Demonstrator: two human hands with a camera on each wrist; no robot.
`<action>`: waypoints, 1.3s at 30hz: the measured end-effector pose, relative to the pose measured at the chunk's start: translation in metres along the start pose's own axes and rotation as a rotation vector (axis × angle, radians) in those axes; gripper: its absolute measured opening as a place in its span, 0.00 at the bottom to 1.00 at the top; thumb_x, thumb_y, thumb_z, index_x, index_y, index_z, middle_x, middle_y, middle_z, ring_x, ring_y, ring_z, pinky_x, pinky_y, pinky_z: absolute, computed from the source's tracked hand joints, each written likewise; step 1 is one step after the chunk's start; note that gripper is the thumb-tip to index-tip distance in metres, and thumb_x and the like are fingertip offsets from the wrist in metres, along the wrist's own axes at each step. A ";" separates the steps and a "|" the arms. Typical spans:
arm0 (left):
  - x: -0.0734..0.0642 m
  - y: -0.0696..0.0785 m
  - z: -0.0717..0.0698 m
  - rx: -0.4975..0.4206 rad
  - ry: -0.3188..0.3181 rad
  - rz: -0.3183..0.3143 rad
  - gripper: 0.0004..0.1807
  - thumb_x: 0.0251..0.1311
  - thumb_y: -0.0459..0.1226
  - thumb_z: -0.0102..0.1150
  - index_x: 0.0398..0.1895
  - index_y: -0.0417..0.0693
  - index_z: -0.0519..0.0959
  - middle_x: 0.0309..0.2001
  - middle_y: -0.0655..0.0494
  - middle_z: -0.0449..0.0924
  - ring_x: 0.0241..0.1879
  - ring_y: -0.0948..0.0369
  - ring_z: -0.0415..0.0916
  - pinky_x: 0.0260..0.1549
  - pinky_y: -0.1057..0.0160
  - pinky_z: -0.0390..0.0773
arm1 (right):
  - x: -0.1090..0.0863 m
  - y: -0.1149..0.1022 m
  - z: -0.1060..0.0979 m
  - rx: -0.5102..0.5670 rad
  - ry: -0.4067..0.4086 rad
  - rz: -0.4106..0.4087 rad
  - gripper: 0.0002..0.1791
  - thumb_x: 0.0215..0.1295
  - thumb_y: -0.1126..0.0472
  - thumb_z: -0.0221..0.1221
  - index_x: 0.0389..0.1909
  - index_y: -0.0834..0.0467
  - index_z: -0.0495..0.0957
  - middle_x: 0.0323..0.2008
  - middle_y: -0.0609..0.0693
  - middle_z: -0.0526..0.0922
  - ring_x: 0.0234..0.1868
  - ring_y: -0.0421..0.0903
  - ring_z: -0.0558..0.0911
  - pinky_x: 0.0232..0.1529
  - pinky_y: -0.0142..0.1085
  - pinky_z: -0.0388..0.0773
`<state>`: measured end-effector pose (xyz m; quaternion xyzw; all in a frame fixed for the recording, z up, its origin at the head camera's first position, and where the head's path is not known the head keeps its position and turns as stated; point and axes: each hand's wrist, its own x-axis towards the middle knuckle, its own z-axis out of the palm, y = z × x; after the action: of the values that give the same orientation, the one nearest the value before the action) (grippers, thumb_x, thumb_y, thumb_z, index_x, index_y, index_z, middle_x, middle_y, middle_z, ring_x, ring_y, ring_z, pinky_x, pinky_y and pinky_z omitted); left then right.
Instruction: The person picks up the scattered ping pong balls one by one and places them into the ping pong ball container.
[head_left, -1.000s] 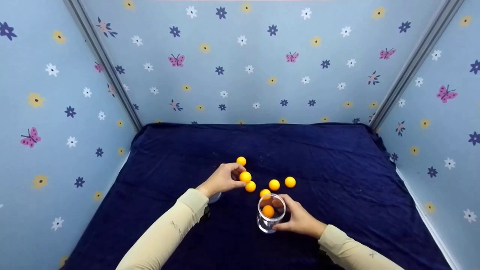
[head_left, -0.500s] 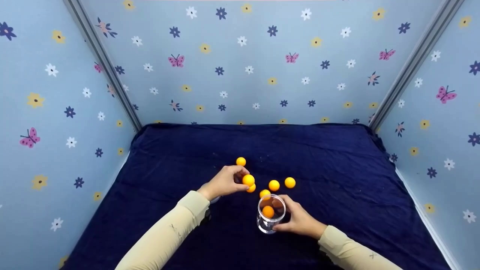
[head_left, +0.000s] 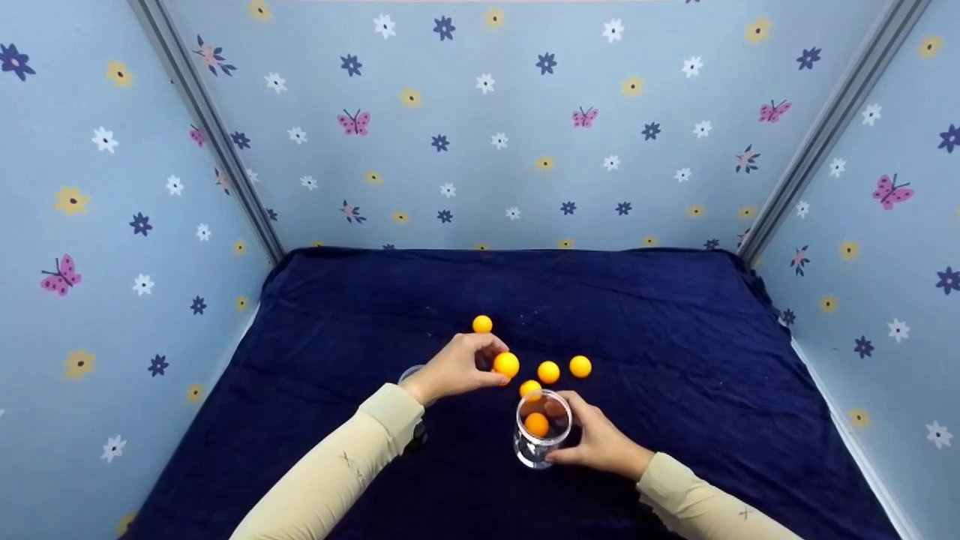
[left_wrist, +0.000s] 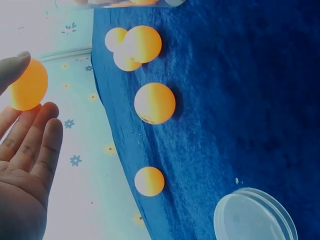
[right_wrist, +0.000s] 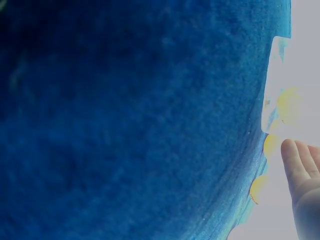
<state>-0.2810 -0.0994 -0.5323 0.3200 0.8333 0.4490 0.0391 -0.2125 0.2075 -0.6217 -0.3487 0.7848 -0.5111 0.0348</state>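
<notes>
My left hand [head_left: 461,367] pinches an orange ping-pong ball [head_left: 506,365] between thumb and fingers, up and to the left of the jar. In the left wrist view the same ping-pong ball [left_wrist: 31,86] is at the left edge, held off the cloth. My right hand [head_left: 600,439] grips a clear jar [head_left: 534,451] from its right side; the jar stands upright with its mouth uncovered. One orange ball [head_left: 536,425] shows inside it. In the right wrist view, glare washes out much of the jar [right_wrist: 272,85] and the fingers [right_wrist: 295,162].
Several loose balls lie on the dark blue cloth [head_left: 675,322]: a far ball [head_left: 482,324], two right of the left hand, and a ball [head_left: 530,389] behind the jar's rim. A clear round lid [left_wrist: 255,217] lies beneath the left wrist. Flowered walls [head_left: 480,112] enclose the table.
My left hand has carried its ball a little rightward and nearer, now covering most of a loose ball behind it. More of the lid shows. The right hand and jar have stayed put.
</notes>
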 end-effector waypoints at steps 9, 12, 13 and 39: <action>0.001 0.007 0.008 -0.032 -0.036 0.049 0.20 0.57 0.34 0.82 0.51 0.41 0.86 0.43 0.48 0.91 0.39 0.56 0.85 0.44 0.46 0.89 | 0.001 0.000 0.000 0.006 -0.005 0.000 0.46 0.53 0.60 0.84 0.68 0.70 0.70 0.63 0.64 0.85 0.63 0.64 0.85 0.68 0.45 0.83; 0.001 0.009 0.012 -0.029 -0.044 0.070 0.20 0.57 0.35 0.83 0.51 0.41 0.86 0.44 0.49 0.91 0.41 0.54 0.87 0.44 0.53 0.89 | 0.001 -0.002 0.000 0.007 -0.003 -0.003 0.46 0.53 0.60 0.84 0.68 0.69 0.70 0.63 0.64 0.85 0.63 0.64 0.85 0.67 0.46 0.84; 0.001 0.011 0.013 -0.029 -0.044 0.076 0.20 0.57 0.36 0.83 0.50 0.42 0.87 0.44 0.50 0.91 0.41 0.56 0.87 0.44 0.54 0.89 | 0.001 -0.003 -0.001 0.007 -0.001 -0.005 0.45 0.53 0.60 0.84 0.67 0.69 0.70 0.63 0.64 0.85 0.63 0.65 0.85 0.67 0.47 0.84; -0.001 0.022 0.028 -0.003 -0.160 0.142 0.19 0.59 0.38 0.82 0.52 0.45 0.87 0.44 0.52 0.91 0.43 0.52 0.86 0.45 0.45 0.88 | 0.000 0.000 0.000 -0.001 -0.009 -0.015 0.44 0.54 0.61 0.84 0.69 0.59 0.71 0.62 0.61 0.86 0.61 0.63 0.87 0.65 0.48 0.85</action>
<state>-0.2596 -0.0708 -0.5327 0.4131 0.8021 0.4248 0.0740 -0.2129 0.2076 -0.6216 -0.3568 0.7823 -0.5094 0.0342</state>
